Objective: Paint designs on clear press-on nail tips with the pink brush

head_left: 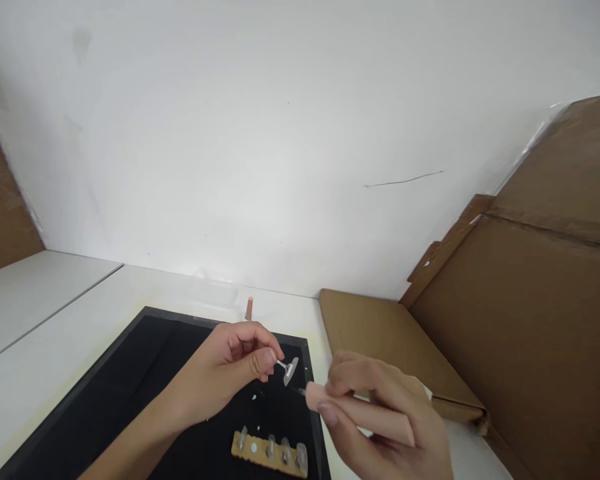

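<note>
Between the thumb and fingers of my left hand (240, 363) is the thin stem of a small holder bearing a clear, nail-shaped piece (291, 371). My right hand (385, 413) grips a pink cylindrical handle (363, 413), its narrow, blurred tip pointing left, just below the clear piece. Whether the tip touches the piece I cannot tell. Below the hands, a tan strip (263, 455) on the black mat carries several upright clear pieces and a white dot.
A black mat (125, 373) with a raised rim lies on the white table (55, 333). Behind it stands a bottle with a pink cap (249, 308). A flat cardboard piece (375, 327) and cardboard wall (540, 320) are at the right. White wall rises behind.
</note>
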`<state>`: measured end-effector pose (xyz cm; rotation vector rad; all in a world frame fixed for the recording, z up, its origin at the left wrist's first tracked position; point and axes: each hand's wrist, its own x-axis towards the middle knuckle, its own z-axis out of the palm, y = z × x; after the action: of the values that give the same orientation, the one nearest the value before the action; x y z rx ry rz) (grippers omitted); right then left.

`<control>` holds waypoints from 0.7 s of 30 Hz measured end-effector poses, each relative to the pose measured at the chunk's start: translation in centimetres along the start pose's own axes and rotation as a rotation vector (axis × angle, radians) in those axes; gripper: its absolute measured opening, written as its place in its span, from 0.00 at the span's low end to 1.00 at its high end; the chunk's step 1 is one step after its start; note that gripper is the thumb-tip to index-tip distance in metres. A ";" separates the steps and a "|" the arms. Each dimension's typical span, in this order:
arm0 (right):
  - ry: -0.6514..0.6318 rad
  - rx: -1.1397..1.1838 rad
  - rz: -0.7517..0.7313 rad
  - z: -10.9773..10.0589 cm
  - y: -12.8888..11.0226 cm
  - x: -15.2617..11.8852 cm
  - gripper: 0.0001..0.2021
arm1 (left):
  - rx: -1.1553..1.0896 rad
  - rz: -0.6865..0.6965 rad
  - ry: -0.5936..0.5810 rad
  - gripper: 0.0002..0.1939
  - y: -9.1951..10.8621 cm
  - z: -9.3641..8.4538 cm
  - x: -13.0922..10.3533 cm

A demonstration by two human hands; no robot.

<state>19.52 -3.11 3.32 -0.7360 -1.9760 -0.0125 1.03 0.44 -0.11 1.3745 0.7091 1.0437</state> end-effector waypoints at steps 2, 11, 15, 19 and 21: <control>-0.001 -0.041 0.010 0.1 0.0 0.1 0.07 | 0.005 0.004 -0.014 0.13 0.0 0.1 -0.1; 0.076 -0.055 0.036 -0.1 0.4 -0.7 0.07 | 0.048 0.014 -0.008 0.11 -0.3 -0.2 -0.1; -0.067 -0.003 0.012 -0.3 -0.1 -0.2 0.08 | 0.047 0.004 -0.004 0.12 -0.1 0.0 -0.1; -0.023 -0.091 0.037 -0.2 0.1 -0.1 0.07 | 0.042 -0.005 -0.015 0.13 -0.2 0.0 -0.2; 0.028 -0.119 0.032 -0.2 0.3 -0.2 0.07 | 0.045 -0.011 -0.016 0.14 -0.3 0.0 -0.1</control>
<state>19.86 -3.03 3.15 -0.8393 -1.9491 -0.1218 0.99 0.35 -0.39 1.4145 0.7317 1.0119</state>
